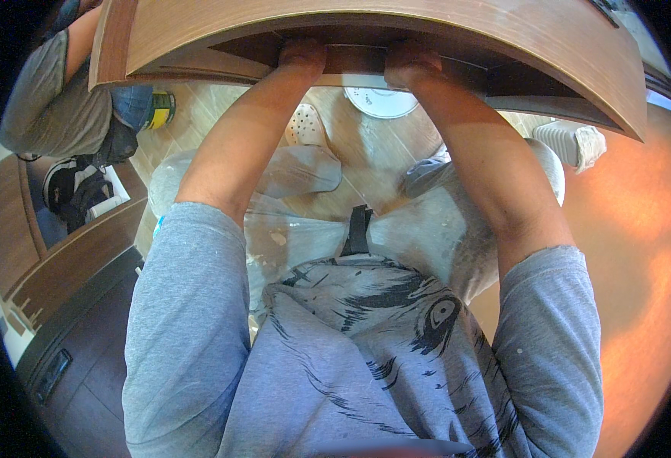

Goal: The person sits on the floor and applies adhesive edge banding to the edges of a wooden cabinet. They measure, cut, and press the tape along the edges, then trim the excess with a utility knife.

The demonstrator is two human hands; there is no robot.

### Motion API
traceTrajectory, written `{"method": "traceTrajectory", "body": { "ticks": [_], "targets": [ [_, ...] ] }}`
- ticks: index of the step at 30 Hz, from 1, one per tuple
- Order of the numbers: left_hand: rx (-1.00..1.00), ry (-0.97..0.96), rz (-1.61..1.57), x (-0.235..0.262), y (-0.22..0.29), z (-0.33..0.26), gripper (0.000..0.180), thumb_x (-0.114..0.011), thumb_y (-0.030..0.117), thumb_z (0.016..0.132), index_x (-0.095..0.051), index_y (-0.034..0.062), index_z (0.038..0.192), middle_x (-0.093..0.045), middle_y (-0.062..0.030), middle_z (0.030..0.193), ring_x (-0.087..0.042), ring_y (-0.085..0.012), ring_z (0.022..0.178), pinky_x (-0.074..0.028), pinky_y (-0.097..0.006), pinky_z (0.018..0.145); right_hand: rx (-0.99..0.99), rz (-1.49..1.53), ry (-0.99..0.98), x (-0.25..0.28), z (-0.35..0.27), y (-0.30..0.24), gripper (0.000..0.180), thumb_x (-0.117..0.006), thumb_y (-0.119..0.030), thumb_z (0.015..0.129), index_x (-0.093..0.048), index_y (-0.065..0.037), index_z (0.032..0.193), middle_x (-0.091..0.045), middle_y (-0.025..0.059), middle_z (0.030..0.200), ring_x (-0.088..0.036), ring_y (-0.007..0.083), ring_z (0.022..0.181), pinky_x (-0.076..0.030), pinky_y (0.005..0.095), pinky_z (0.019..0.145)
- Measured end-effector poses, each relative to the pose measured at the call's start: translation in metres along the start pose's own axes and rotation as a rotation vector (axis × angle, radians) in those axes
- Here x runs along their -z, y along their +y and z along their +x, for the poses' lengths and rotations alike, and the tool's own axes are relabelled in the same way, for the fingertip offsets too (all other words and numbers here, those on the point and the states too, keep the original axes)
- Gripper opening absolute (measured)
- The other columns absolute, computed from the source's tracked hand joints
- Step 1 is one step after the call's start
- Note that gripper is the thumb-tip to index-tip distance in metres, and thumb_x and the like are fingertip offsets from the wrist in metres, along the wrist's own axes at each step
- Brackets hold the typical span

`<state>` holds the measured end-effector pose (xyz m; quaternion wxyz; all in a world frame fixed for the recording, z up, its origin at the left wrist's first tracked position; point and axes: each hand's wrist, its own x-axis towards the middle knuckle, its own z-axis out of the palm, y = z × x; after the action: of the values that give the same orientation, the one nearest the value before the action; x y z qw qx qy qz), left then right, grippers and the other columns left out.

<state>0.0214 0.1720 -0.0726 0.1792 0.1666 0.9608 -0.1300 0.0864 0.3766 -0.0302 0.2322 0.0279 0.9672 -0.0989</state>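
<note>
Both the left hand (302, 55) and the right hand (411, 64) grip the underside edge of a long brown wood-grain panel (366, 30), above a pale wooden floor (366, 149).

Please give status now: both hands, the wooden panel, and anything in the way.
Left hand and right hand: grip shut on wooden panel, held at its lower edge. Panel raised, level. Second person close at left.
</note>
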Motion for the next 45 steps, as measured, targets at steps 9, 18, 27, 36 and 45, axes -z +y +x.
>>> {"method": "traceTrajectory", "body": {
  "ticks": [9,18,27,36,45],
  "targets": [
    [0.073,-0.006,-0.041,-0.007,0.001,0.008,0.033,-0.048,0.02,0.105,-0.075,0.0082,0.121,-0.071,-0.0148,0.128,-0.069,-0.0334,0.119,-0.058,-0.051,0.096,-0.014,-0.019,-0.014,-0.003,0.005,0.0,0.035,-0.064,-0.017,0.087,-0.074,-0.004,0.118,-0.071,0.0198,0.123,-0.069,0.0334,0.118,-0.056,0.0447,0.099],
    [-0.018,0.056,0.019,-0.016,-0.005,0.01,0.036,-0.045,0.022,0.105,-0.074,0.0074,0.122,-0.071,-0.0153,0.126,-0.069,-0.0328,0.118,-0.057,-0.049,0.098,-0.013,-0.025,-0.024,0.002,-0.002,-0.003,0.036,-0.065,-0.016,0.086,-0.074,-0.004,0.119,-0.071,0.0199,0.125,-0.068,0.0331,0.119,-0.056,0.0449,0.099],
    [0.045,0.121,-0.033,-0.041,-0.007,0.027,0.034,-0.048,0.022,0.105,-0.076,0.0074,0.118,-0.073,-0.0142,0.123,-0.071,-0.0312,0.115,-0.059,-0.048,0.094,-0.019,-0.047,-0.002,0.002,-0.002,-0.003,0.037,-0.065,-0.017,0.087,-0.073,-0.002,0.12,-0.071,0.0211,0.125,-0.068,0.0348,0.119,-0.056,0.0457,0.098],
    [0.024,0.105,-0.033,-0.021,-0.002,-0.008,0.027,-0.054,0.017,0.101,-0.077,0.0072,0.111,-0.074,-0.0184,0.117,-0.072,-0.0334,0.109,-0.062,-0.046,0.087,0.026,0.012,0.098,-0.013,0.009,0.002,0.038,-0.065,-0.014,0.086,-0.072,-0.002,0.122,-0.07,0.0235,0.125,-0.069,0.0353,0.116,-0.057,0.0463,0.096],
    [-0.047,0.031,-0.362,-0.038,0.04,-0.149,0.101,-0.069,0.003,0.085,-0.004,0.0088,0.163,-0.009,-0.0147,0.171,-0.063,-0.0408,0.12,-0.057,-0.046,0.096,0.011,-0.108,-0.056,-0.005,0.008,-0.003,0.039,-0.062,-0.024,0.094,-0.07,-0.009,0.129,-0.069,0.0169,0.131,-0.067,0.0336,0.12,-0.055,0.05,0.098]
  ]
}}
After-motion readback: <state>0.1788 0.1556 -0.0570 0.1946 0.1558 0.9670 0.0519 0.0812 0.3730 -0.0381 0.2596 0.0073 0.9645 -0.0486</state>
